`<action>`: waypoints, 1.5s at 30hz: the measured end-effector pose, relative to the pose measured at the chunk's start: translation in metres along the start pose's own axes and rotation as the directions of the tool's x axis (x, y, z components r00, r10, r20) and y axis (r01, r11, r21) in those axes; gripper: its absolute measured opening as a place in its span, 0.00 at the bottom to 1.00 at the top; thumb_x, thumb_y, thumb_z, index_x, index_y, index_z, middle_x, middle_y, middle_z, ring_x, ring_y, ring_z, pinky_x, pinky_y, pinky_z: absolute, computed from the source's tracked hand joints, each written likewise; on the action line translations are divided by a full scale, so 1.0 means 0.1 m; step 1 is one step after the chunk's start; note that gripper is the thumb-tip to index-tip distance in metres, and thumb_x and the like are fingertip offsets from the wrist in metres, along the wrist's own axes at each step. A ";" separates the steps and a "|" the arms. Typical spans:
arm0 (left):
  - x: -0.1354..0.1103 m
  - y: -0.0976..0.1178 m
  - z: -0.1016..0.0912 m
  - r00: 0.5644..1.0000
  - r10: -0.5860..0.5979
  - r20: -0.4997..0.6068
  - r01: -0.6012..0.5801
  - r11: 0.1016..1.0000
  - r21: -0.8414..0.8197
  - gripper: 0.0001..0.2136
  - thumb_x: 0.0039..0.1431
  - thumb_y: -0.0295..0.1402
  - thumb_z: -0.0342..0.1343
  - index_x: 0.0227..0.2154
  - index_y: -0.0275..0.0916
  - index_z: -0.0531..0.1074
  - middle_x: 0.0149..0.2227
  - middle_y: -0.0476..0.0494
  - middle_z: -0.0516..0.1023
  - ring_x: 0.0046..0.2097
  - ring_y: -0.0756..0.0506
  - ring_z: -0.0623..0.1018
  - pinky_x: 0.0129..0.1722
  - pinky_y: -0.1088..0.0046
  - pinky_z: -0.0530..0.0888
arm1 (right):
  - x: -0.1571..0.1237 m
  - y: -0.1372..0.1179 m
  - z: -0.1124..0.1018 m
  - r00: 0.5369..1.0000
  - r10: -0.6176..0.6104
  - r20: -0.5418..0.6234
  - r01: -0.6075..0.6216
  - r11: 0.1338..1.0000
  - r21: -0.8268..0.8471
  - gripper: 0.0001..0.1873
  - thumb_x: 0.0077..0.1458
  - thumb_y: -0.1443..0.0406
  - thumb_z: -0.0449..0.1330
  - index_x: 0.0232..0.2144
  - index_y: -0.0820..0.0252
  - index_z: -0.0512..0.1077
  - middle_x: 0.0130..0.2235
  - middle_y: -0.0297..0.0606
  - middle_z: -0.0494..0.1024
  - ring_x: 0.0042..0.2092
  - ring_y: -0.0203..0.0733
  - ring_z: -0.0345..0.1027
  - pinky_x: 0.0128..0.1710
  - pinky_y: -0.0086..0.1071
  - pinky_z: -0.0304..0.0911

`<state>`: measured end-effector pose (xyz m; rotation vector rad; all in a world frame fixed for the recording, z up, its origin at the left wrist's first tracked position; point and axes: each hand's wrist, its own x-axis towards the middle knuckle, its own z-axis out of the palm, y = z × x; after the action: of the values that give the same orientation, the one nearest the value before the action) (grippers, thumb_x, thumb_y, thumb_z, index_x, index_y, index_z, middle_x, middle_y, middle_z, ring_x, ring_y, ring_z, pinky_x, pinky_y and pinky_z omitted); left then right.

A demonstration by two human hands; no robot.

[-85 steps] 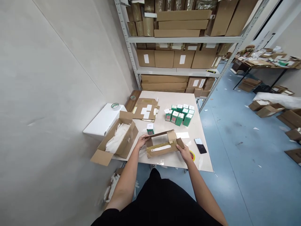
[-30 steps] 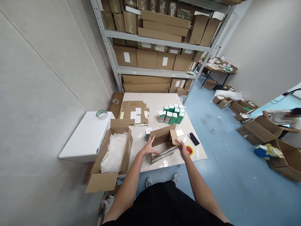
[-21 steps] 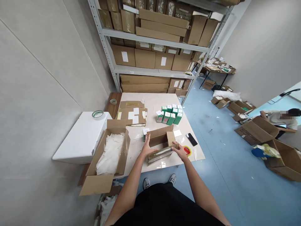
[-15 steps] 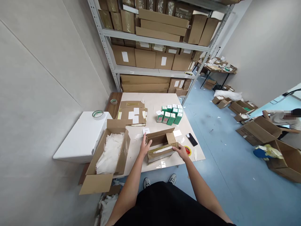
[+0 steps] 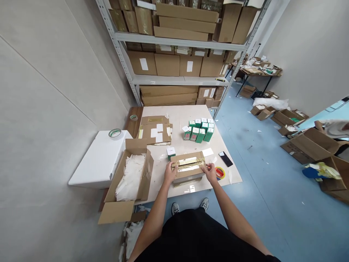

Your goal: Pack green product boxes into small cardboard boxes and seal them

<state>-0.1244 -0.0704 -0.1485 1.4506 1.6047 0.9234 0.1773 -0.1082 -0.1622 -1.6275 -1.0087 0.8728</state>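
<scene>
A small cardboard box (image 5: 188,171) lies at the front of the table, its top flaps folded down and streaked with old tape. My left hand (image 5: 170,174) holds its left end, thumb on top. At the right end, my right hand (image 5: 209,173) grips the edge with its fingers curled. Just behind the box's left corner stands a green and white carton (image 5: 171,151). A yellow and red tape roll (image 5: 220,173) lies right of my right hand. Farther back, several green and white cartons (image 5: 200,135) stand in a cluster.
Left of the table is an open carton (image 5: 148,174) filled with white paper. Flattened cardboard (image 5: 147,129) lies at the table's back left, a phone (image 5: 225,159) at the right. Loaded shelves (image 5: 180,80) rise behind. A person sits among boxes at far right.
The box's top flaps, raised before, are now folded down over its opening. Both hands have stayed at its ends. The view has shifted slightly, and more of the lone green carton shows.
</scene>
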 end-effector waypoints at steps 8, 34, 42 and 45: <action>0.05 0.14 0.15 0.975 -0.219 -0.028 0.221 0.968 0.121 0.42 0.66 0.52 0.54 0.75 0.40 0.46 0.71 0.33 0.65 0.68 0.36 0.70 0.63 0.63 0.69 | 0.06 0.02 0.05 0.999 -0.001 0.048 0.004 0.998 -0.066 0.38 0.51 0.43 0.66 0.57 0.57 0.68 0.52 0.52 0.79 0.51 0.55 0.77 0.49 0.47 0.74; 0.30 0.75 0.20 0.808 -0.518 -0.281 0.579 0.609 0.542 0.41 0.61 0.55 0.53 0.73 0.43 0.52 0.65 0.29 0.71 0.61 0.24 0.76 0.57 0.45 0.74 | 2.42 1.60 -2.15 0.943 0.329 -0.050 -0.279 0.699 -0.658 0.31 0.58 0.57 0.60 0.62 0.61 0.69 0.60 0.54 0.72 0.60 0.59 0.64 0.59 0.43 0.59; 0.30 0.85 0.27 0.771 -0.544 -0.331 0.633 0.596 0.494 0.41 0.62 0.53 0.55 0.74 0.44 0.51 0.66 0.32 0.71 0.62 0.25 0.74 0.61 0.45 0.72 | 2.57 1.76 -1.92 0.935 0.348 -0.068 -0.268 0.568 -0.778 0.32 0.57 0.58 0.63 0.62 0.62 0.67 0.60 0.57 0.69 0.61 0.63 0.59 0.57 0.46 0.58; 0.32 0.87 0.29 0.760 -0.554 -0.339 0.646 0.587 0.488 0.40 0.62 0.52 0.55 0.73 0.45 0.52 0.65 0.33 0.72 0.62 0.25 0.74 0.61 0.45 0.72 | 2.53 1.76 -1.90 0.947 0.313 -0.066 -0.247 0.584 -0.773 0.34 0.56 0.59 0.64 0.63 0.62 0.66 0.59 0.57 0.69 0.61 0.62 0.60 0.56 0.46 0.58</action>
<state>-0.0624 -0.0306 -0.0856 1.0435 2.4320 0.1182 0.4833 0.0257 -0.3024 -2.5742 -1.3091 0.7363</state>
